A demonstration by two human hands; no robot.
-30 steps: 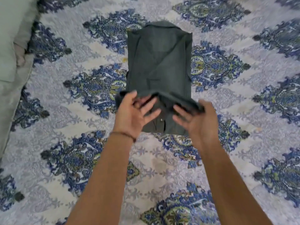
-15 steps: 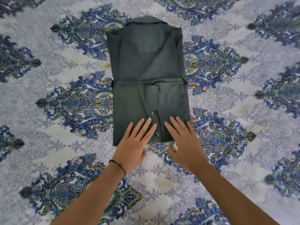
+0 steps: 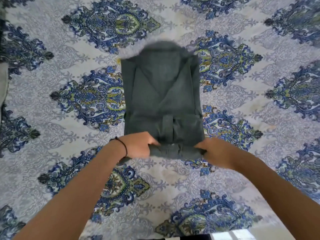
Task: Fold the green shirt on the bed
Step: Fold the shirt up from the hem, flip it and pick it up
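The dark green shirt [image 3: 162,94] lies on the bed as a narrow folded rectangle, collar at the far end, sleeves folded in, button placket showing near the bottom. Its near edge is bunched and lifted a little off the sheet. My left hand [image 3: 138,147] grips the near left corner of the shirt, fingers curled under the cloth. My right hand [image 3: 212,150] grips the near right corner the same way. Both fingertips are hidden by the fabric.
The bed sheet [image 3: 242,118] is white-grey with large blue and green paisley medallions and spreads on all sides of the shirt. A grey cloth edge [image 3: 3,84] shows at the far left. The bed's near edge [image 3: 225,235] runs along the bottom right.
Earlier my hands laid the lower fold down and pressed flat on it. Now both hands have closed on the shirt's near corners and lifted the near edge.
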